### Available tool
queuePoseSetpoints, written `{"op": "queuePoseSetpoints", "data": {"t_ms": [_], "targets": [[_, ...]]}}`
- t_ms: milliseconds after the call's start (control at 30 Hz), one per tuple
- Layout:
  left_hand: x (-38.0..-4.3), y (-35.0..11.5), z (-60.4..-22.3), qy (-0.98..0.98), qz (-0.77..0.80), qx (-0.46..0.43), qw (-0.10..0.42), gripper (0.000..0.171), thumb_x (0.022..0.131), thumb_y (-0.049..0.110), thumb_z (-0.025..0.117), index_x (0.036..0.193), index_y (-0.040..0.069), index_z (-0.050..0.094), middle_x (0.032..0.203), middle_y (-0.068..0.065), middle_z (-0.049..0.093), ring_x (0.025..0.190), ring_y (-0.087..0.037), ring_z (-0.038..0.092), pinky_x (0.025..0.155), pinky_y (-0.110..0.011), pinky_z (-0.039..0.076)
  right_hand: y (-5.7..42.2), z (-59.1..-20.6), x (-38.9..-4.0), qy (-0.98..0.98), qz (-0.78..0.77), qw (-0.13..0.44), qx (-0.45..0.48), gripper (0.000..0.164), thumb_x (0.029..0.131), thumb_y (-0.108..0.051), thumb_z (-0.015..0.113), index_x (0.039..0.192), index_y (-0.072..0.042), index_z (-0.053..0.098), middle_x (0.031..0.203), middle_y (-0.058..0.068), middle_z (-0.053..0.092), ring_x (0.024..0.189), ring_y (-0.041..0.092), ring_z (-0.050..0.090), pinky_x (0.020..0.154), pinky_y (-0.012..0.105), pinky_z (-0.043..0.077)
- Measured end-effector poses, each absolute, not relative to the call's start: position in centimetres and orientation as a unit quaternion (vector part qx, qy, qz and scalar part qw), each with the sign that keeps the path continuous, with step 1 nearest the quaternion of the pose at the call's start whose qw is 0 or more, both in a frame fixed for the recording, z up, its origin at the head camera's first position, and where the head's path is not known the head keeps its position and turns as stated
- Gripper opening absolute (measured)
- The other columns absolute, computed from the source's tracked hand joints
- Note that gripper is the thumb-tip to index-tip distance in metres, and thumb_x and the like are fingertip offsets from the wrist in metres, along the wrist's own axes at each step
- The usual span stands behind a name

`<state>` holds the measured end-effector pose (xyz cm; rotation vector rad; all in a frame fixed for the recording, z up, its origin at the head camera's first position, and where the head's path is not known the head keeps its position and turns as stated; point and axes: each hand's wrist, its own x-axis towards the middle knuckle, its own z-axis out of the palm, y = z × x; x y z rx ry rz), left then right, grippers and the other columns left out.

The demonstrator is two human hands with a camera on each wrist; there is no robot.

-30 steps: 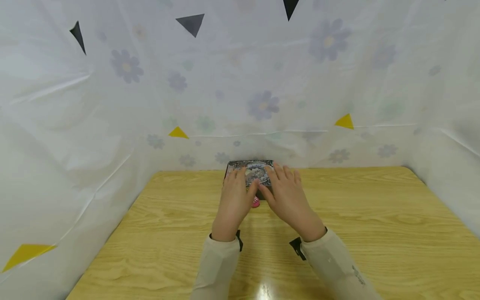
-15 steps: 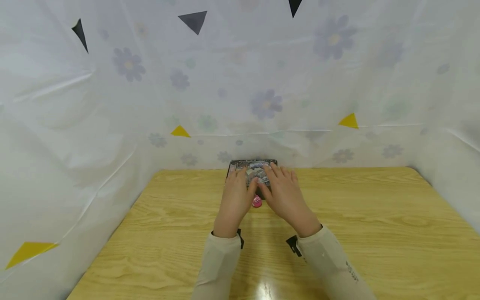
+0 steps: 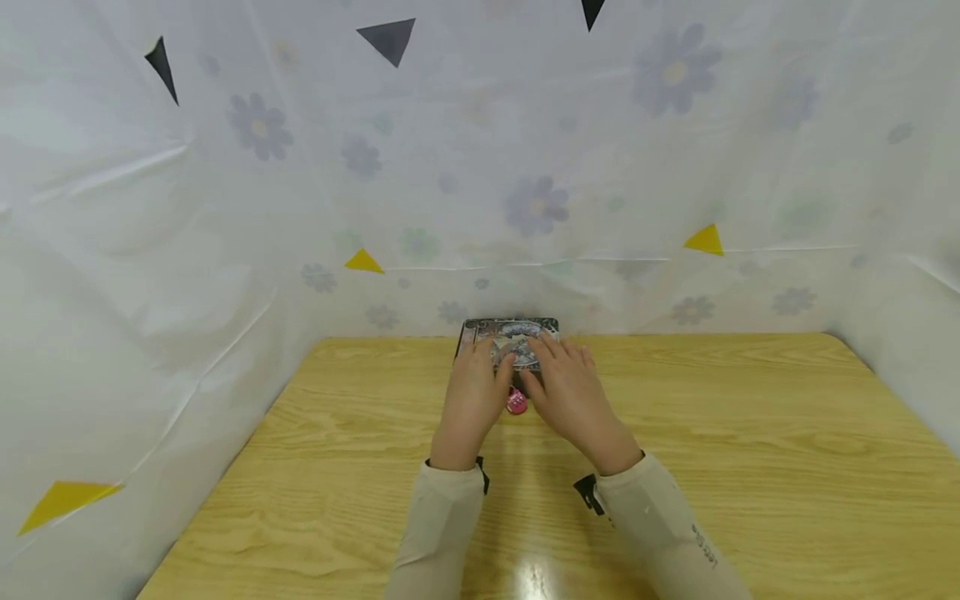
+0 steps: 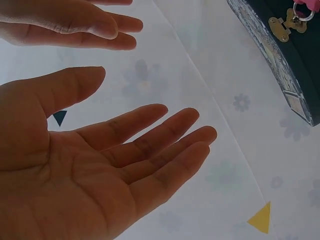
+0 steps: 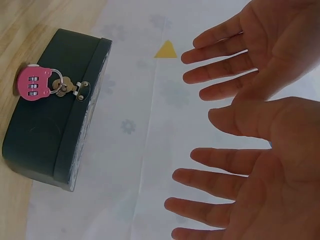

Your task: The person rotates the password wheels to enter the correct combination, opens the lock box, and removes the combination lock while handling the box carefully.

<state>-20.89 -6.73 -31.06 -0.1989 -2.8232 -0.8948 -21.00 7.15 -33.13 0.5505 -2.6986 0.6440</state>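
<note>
A dark green box [image 5: 50, 122] with a patterned lid [image 3: 510, 327] stands at the back of the table. From the brass hasp [image 5: 62, 86] on its front hangs a pink combination padlock [image 5: 34, 83] with three number dials, its shackle through the hasp. Both hands are held palm down in front of the box, fingers spread and straight. In the head view, my left hand [image 3: 471, 396] overlaps the box's left part and my right hand [image 3: 573, 400] its right part. The wrist views show a gap between the fingertips and the box, and both palms hold nothing.
A wood-grain table [image 3: 315, 483] spreads out around the box. White flower-printed sheeting [image 3: 450, 167] rises right behind it and at both sides, with yellow triangles [image 3: 705, 240] and dark triangles [image 3: 388, 40] on it.
The head view shifts slightly, so the box and padlock appear a little further right. My right hand edges slightly inward at first; otherwise both hands keep their pose, and the padlock shows more fully.
</note>
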Motion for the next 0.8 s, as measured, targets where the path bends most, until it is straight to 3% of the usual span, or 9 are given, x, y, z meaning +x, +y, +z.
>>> {"op": "queuePoseSetpoints", "data": {"t_ms": [400, 633, 800], "targets": [[-21.3, -6.8, -31.4, -0.950, -0.300, -0.054, 0.070, 0.053, 0.102, 0.029, 0.048, 0.138, -0.008, 0.042, 0.138, -0.029, 0.044, 0.129, -0.042, 0.041, 0.103, -0.052, 0.038, 7.1, -34.2, -21.8, -0.941, 0.226, 0.155, 0.198, 0.050, 0.096, -0.018, 0.059, 0.137, 0.006, 0.046, 0.134, 0.025, 0.051, 0.124, 0.044, 0.046, 0.105, 0.059, 0.031], [-21.8, -6.9, -31.9, -0.952, -0.298, -0.047, 0.057, 0.051, 0.100, 0.020, 0.053, 0.139, -0.010, 0.040, 0.138, -0.028, 0.046, 0.126, -0.041, 0.045, 0.101, -0.051, 0.041, 7.0, -34.8, -22.5, -0.937, 0.236, 0.152, 0.208, 0.049, 0.096, -0.017, 0.059, 0.134, 0.010, 0.047, 0.130, 0.028, 0.054, 0.119, 0.043, 0.052, 0.100, 0.055, 0.040], [-22.0, -6.9, -32.0, -0.953, -0.294, -0.043, 0.051, 0.043, 0.098, 0.014, 0.055, 0.132, -0.012, 0.047, 0.127, -0.028, 0.055, 0.112, -0.039, 0.057, 0.090, -0.047, 0.050, 6.9, -35.0, -22.8, -0.938, 0.252, 0.127, 0.202, 0.047, 0.096, -0.017, 0.058, 0.134, 0.010, 0.048, 0.130, 0.028, 0.054, 0.118, 0.043, 0.052, 0.099, 0.054, 0.041]]}}
